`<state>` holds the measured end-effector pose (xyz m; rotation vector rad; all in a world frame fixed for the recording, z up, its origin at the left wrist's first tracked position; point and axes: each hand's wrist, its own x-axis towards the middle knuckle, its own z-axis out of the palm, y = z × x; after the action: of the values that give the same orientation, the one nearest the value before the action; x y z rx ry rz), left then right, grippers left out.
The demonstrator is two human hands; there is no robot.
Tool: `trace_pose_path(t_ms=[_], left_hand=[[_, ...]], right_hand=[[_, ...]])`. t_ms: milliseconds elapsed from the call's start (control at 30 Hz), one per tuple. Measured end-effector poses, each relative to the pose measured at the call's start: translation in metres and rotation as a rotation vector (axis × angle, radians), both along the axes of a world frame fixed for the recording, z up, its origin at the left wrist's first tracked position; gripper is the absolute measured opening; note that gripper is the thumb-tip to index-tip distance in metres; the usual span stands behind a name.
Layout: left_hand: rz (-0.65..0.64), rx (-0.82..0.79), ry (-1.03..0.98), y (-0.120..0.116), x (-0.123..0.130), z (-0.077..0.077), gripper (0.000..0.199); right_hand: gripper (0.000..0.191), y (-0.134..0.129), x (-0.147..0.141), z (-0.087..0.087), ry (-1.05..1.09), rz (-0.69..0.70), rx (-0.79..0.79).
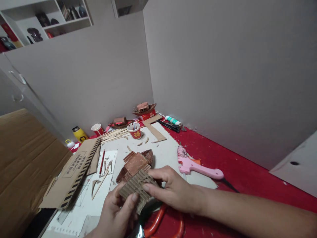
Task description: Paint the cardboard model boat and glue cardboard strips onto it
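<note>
A small piece of corrugated cardboard, its ridges facing up, is held between both hands. My left hand grips its near left side, the thumb lying on top. My right hand pinches the right edge between thumb and fingers. Just beyond the piece, a brown model boat rests on the white work surface, partly hidden by the cardboard. Below the hands lies a tool with orange-red handles, partly covered. To the right is a pink glue gun.
A printed cardboard sheet and a large cardboard box stand at left. Near a red pencil lie cardboard scraps. A paper cup, wooden sticks and another model boat are at the back, by the wall.
</note>
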<state>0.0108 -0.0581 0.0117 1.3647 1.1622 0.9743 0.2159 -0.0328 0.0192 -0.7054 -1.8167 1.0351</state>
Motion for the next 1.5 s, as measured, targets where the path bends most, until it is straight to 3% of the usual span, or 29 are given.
trace_pose_path(t_ms=[100,267,367,433,500,567,667,833,933,1033,1133,1233,1300,1367,1500], left_hand=[[-0.001,-0.040,-0.025,-0.002,-0.001,-0.001,0.040],[0.112,0.013,-0.150,0.003,-0.002,0.016,0.041],[0.178,-0.066,-0.272,0.010,-0.005,0.024,0.043],[0.183,-0.159,-0.330,0.013,-0.006,0.026,0.045],[0.158,-0.228,-0.350,0.013,-0.005,0.025,0.042],[0.100,-0.278,-0.353,0.010,-0.004,0.025,0.037],[0.038,-0.349,-0.393,0.006,-0.001,0.029,0.040],[0.043,-0.424,-0.494,0.005,0.000,0.034,0.047],[-0.056,-0.430,-0.441,0.003,-0.001,0.033,0.047],[-0.165,-0.345,-0.359,0.000,-0.002,0.032,0.033],[-0.181,-0.280,-0.322,0.000,-0.003,0.032,0.030],[-0.139,-0.236,-0.290,0.002,-0.003,0.032,0.031],[-0.123,-0.210,-0.268,0.003,-0.004,0.031,0.031],[-0.111,-0.184,-0.245,0.004,-0.004,0.029,0.031],[-0.118,-0.125,-0.200,0.004,-0.005,0.027,0.030]], right_hand=[[0.034,0.000,0.001,0.001,0.019,0.007,0.007],[0.030,-0.003,0.005,0.009,0.107,-0.077,0.012],[0.016,-0.005,0.008,0.011,0.131,-0.153,0.227],[0.021,-0.005,0.010,0.010,0.116,-0.162,0.464],[0.037,-0.004,0.012,0.008,0.081,-0.145,0.647],[0.045,-0.003,0.014,0.005,0.031,-0.131,0.725],[0.053,-0.003,0.015,0.004,-0.013,-0.121,0.756],[0.065,0.000,0.014,0.000,-0.018,-0.077,0.799],[0.068,0.002,0.011,-0.003,-0.042,-0.030,0.820],[0.065,0.001,0.009,-0.005,-0.020,-0.030,0.827],[0.061,-0.002,0.008,-0.004,0.052,-0.174,0.723],[0.046,-0.003,0.008,-0.001,0.132,-0.270,0.420],[0.033,-0.002,0.007,0.000,0.178,-0.180,0.142],[0.032,-0.002,0.004,0.000,0.202,-0.028,-0.121],[0.039,-0.004,-0.002,0.000,0.202,0.124,-0.448]])
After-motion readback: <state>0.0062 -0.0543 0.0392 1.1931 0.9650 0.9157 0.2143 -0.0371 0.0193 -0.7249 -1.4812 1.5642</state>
